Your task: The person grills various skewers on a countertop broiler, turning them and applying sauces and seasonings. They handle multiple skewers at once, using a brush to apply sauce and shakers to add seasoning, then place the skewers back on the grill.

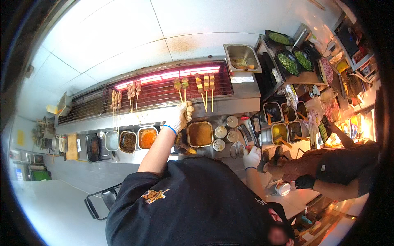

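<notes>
My left hand (184,114), in a pale knit glove with a blue band at the wrist, is closed around the stick ends of two meat-and-green-vegetable skewers (181,85). Their loaded ends rest over the glowing grill (160,83). To the right on the grate lie several skewers of meat and yellow pieces (206,83); thinner meat skewers (132,89) lie to the left. Lower right, my right hand (252,157), also gloved, has its fingers curled at a small red part (248,148), beside a looped metal tool (237,150). What that red part belongs to is unclear.
Below the grill stand a pan of brown sauce (200,134), a pan of orange seasoning (147,137) and several shaker jars (220,132). A steel pan (242,58) sits at the grill's right end. Another person (334,167) works at the right, near sauce pans (279,132).
</notes>
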The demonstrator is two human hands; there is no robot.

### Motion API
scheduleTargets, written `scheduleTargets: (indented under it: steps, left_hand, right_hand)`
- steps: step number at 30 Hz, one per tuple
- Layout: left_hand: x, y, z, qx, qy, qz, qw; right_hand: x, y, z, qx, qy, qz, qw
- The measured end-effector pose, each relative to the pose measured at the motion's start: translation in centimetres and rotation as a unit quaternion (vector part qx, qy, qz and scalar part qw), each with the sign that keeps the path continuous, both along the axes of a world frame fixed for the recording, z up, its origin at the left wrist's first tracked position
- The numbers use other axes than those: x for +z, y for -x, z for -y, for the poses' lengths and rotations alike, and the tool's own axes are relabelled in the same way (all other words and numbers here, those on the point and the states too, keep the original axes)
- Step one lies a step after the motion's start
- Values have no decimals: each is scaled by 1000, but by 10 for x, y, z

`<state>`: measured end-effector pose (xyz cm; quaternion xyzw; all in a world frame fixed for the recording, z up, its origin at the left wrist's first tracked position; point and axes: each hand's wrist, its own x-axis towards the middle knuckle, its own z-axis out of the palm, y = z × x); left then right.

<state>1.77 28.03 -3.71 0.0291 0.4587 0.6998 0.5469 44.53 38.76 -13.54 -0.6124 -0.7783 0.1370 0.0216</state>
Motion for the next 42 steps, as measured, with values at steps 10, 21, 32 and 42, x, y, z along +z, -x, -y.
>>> scheduleTargets:
  steps: [10,21,32,42]
  left_hand:
    - [39,15,77,2,244,-578,779]
    - [52,99,143,94,493,-698,510]
    - [10,95,155,143,-208,159,954]
    - [30,85,146,142,139,-239,950]
  right_hand:
    - [85,43,17,82,-183,-173,964]
    - [124,79,43,143,-179,-227,946]
    - [132,75,57,143,-177,-220,949]
    - [124,78,55,147,-160,-235,947]
